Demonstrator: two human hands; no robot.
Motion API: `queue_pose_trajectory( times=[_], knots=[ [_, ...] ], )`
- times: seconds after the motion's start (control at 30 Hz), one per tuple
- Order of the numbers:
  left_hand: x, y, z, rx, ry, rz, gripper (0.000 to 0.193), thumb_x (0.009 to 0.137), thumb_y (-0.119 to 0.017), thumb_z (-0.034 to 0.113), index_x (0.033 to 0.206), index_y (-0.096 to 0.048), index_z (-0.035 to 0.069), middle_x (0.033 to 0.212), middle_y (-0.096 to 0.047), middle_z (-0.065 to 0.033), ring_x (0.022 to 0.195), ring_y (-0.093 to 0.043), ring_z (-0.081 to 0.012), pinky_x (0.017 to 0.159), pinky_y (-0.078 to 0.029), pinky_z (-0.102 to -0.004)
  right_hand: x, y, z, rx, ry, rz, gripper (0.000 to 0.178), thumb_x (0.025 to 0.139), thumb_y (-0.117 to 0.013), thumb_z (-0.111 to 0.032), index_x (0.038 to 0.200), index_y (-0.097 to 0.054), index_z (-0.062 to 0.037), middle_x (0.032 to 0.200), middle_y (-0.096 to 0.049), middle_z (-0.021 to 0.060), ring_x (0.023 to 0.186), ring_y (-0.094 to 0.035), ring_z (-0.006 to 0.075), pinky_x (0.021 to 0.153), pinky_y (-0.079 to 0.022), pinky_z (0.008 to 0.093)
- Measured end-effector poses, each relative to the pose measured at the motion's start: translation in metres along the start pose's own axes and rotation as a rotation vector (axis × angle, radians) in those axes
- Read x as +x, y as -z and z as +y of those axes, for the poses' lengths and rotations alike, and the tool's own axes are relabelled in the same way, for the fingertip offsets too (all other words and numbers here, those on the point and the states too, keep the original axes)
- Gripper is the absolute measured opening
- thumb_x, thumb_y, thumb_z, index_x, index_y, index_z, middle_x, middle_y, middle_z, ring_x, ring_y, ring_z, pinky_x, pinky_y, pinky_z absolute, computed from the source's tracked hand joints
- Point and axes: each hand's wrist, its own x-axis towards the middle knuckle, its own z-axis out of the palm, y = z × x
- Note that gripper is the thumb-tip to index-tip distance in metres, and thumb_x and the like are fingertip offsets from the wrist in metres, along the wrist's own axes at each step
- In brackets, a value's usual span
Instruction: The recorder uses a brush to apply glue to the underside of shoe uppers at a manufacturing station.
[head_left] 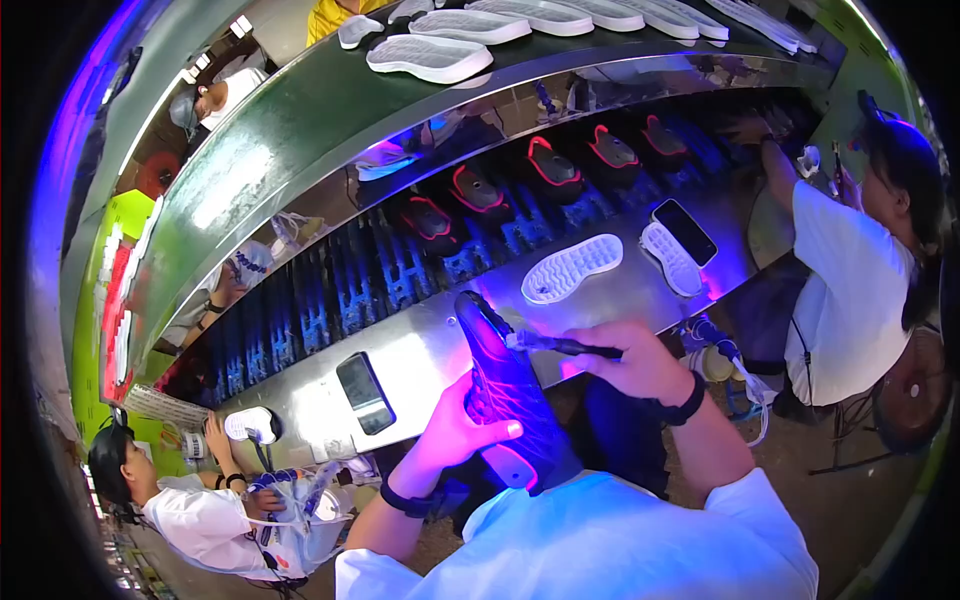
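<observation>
My left hand (447, 432) is wrapped round a dark shoe upper (525, 412), its thumb lying over the side. The upper stands tilted in front of my chest, toe end toward the bench, and blue-violet light shows a pink glow along its edge. In my right hand (640, 362) is a brush (575, 345) with a black handle. The brush's pale head touches, or nearly touches, the upper near its toe end. Just beyond on the metal ledge lies a white shoe sole (572, 269). A second white sole (668, 258) sits to its right beside a phone (686, 232).
Dark uppers with glowing pink edges (553, 165) stand on a slatted conveyor (400, 262) beyond the ledge. Another phone (365, 394) lies on the metal ledge (420, 360) at left. White soles (430, 58) line the green upper shelf (330, 110). Co-workers sit at left (205, 520) and right (850, 270).
</observation>
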Motion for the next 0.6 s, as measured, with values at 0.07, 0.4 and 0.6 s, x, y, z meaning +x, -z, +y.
queue_pose_trajectory(
  times=[0.07,0.4,0.6],
  knots=[
    [0.007,0.000,-0.005,-0.094,0.020,-0.009,0.074,0.081,-0.089,0.020,0.139,-0.050,-0.003,0.123,-0.067,-0.0104,0.113,-0.066,-0.0201,0.103,-0.051,-0.0382,-0.013,-0.004,0.013,-0.093,0.066,0.068,0.036,0.093,-0.073,-0.006,0.129,-0.069,-0.0014,0.100,-0.077,0.0108,0.086,-0.070,0.0130,0.081,-0.054,0.0294],
    [0.001,-0.004,-0.008,-0.266,0.051,0.009,0.076,0.089,-0.081,0.024,0.148,-0.041,-0.002,0.129,-0.063,-0.0102,0.119,-0.063,-0.0210,0.106,-0.049,-0.0388,-0.004,-0.012,-0.006,-0.169,-0.064,0.066,0.037,0.090,-0.074,-0.006,0.127,-0.070,-0.0049,0.104,-0.076,0.0126,0.093,-0.073,0.0215,0.087,-0.054,0.0329],
    [-0.013,0.008,-0.001,-0.241,0.029,0.072,0.089,0.087,-0.083,0.023,0.153,-0.029,-0.004,0.141,-0.054,-0.0140,0.127,-0.057,-0.0228,0.110,-0.046,-0.0415,-0.035,-0.009,-0.028,-0.167,-0.170,-0.189,0.039,0.090,-0.070,-0.004,0.130,-0.068,-0.0016,0.114,-0.074,0.0145,0.106,-0.071,0.0256,0.096,-0.052,0.0364]
  ],
)
